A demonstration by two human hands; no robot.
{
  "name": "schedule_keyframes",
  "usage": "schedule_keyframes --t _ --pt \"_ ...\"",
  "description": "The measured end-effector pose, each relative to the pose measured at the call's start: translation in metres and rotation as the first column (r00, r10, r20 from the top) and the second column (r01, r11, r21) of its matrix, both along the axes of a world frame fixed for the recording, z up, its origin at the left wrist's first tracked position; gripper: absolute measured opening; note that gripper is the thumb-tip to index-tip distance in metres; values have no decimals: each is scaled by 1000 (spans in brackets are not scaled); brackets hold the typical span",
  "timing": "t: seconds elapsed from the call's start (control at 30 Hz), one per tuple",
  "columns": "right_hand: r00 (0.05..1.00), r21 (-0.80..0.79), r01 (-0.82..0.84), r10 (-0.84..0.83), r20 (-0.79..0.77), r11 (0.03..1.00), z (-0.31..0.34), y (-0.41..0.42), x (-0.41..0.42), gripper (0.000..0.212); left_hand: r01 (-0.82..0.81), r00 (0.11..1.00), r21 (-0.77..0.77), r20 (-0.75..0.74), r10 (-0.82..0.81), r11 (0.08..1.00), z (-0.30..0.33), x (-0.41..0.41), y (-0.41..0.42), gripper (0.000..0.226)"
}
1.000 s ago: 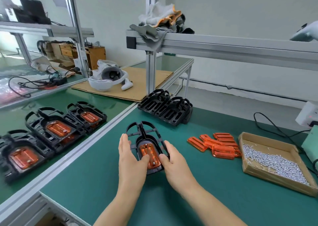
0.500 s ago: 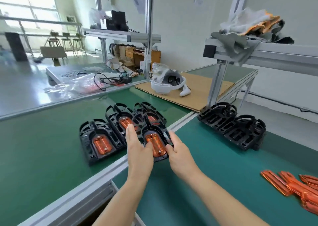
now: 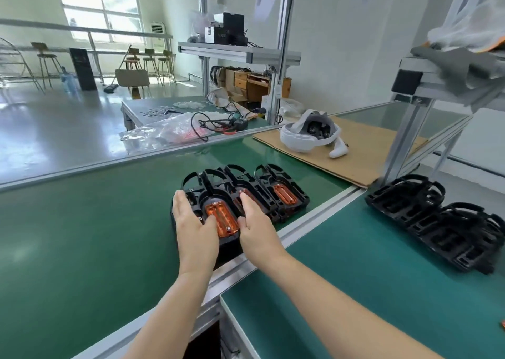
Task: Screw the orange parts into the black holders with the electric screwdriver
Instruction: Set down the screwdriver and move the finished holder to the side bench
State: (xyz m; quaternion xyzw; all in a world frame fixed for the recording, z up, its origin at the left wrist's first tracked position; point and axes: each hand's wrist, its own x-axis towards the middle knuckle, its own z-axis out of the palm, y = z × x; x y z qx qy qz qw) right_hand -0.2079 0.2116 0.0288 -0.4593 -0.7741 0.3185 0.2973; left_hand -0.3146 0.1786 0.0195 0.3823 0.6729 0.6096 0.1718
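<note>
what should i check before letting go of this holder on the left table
1. Both hands on it: left hand and right hand flank the black holder, fingers straight. ok
2. Orange part seated in it. ok
3. Fully on the left table, not over the aluminium rail: near end hidden. cannot tell
4. Resting flat, or atop another holder: cannot tell
5. Clear of the neighbouring finished holder: they overlap in view. cannot tell

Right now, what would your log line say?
step: stacking finished holder on left table | left hand: holding it | right hand: holding it | empty holders: right table
</note>
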Motion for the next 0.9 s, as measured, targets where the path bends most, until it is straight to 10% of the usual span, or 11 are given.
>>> schedule_keyframes --t 0.9 --pt "839 300 -99 -82 537 949 -26 1 -39 66 -123 966 -280 -253 50 952 -32 -29 16 75"
